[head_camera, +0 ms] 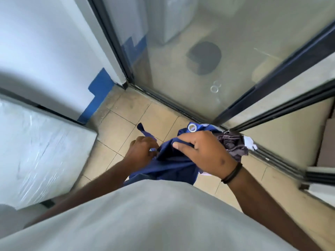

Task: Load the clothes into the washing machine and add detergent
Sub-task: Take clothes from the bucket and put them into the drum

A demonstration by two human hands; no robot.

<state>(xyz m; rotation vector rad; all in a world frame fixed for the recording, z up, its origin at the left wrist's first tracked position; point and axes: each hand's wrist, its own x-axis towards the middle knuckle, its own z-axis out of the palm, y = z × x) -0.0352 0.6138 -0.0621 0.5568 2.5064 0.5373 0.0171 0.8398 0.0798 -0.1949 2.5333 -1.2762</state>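
Navy cloth bag (168, 160) with a metal eyelet (192, 128), held at waist height over the tiled floor (145, 113), close in front of the person's grey shirt (145, 214). Darker brownish-grey clothes (233, 144) bunch out of its right side. Left hand (143, 151) closed, pinching a strip of the navy fabric; right hand (203, 153) spread on top, fingers curled into the fabric and gripping. Black band (233, 173) on right wrist. Glass sliding door (199, 51) ahead, white plastic-wrapped surface (41, 142) to the left, possibly an appliance, can't tell. Step looks like opening the bag or carrying it; no washer drum or detergent seen. Next: find the machine, open it, pull clothes out.
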